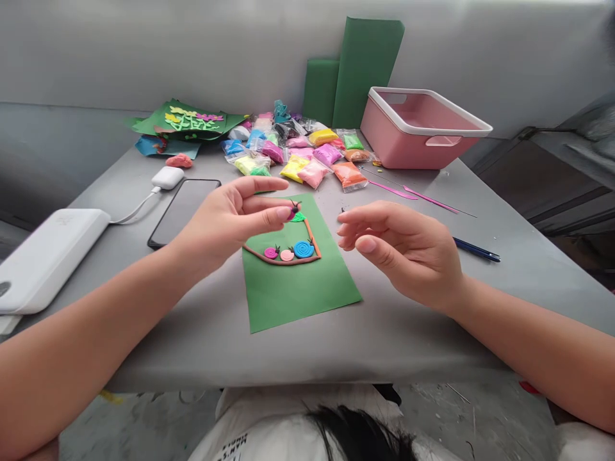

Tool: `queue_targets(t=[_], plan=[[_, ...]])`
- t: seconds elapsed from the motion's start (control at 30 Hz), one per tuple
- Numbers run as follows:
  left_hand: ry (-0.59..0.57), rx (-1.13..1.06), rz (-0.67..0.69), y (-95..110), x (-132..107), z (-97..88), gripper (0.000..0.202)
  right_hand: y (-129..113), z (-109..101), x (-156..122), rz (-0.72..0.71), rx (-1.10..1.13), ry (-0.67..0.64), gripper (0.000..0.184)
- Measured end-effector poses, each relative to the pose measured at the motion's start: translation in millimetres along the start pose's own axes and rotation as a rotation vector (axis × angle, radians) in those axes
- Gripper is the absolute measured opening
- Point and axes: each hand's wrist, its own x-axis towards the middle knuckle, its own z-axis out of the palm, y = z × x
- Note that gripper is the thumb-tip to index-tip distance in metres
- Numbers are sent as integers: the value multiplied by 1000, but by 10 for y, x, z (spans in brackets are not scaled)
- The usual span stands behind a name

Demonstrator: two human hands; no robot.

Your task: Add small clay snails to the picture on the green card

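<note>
My left hand [240, 214] is above the green sheet [300, 294], thumb and fingers pinching a small purple-and-black clay piece [293, 210] with thin dark prongs. To the right of the sheet, my right hand [401, 250] is raised with fingers bent and the thumb apart from them. A tiny dark bit [343, 210] shows at its fingertips. On the sheet are a blue clay spiral [303, 249], a pink one [287, 255] and a magenta one [271, 253], each with dark prongs. A brown clay strip [293, 262], an orange strip [312, 238] and a green clay leaf [298, 217] lie around them, partly hidden by my left hand.
Bagged coloured clay [312, 173] is heaped at the back. A pink basket [403, 141] stands back right, near pink tools [427, 197] and a dark blue pen [476, 250]. Left are a phone [177, 211], a white power bank [57, 256], an earbud case [168, 177] and stacked craft sheets [168, 121].
</note>
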Motion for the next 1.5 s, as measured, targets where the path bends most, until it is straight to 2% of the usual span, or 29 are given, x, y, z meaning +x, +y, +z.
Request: queue_targets(t=[0.17, 0.27, 0.33, 0.47, 0.73, 0.97, 1.17, 1.5], plan=[[85, 191, 152, 73, 135, -266, 57, 11, -7, -6, -5, -26, 17, 23], [106, 355, 268, 102, 153, -374, 56, 21, -7, -5, 2, -36, 27, 25], [105, 430, 294, 100, 154, -421, 56, 24, -5, -3, 7, -44, 30, 26], [44, 517, 270, 83, 153, -470, 49, 25, -6, 0, -10, -62, 33, 24], [-195, 791, 158, 147, 119, -482, 45, 65, -15, 4, -33, -159, -21, 24], [-309, 855, 65, 97, 141, -432, 44, 87, -16, 6, -66, -175, -63, 19], [-330, 850, 41, 61, 170, -442, 49, 75, -23, 6, -50, -173, -75, 20], [-335, 880, 26, 76, 152, -446, 47, 55, -26, 18, -77, -156, -89, 18]])
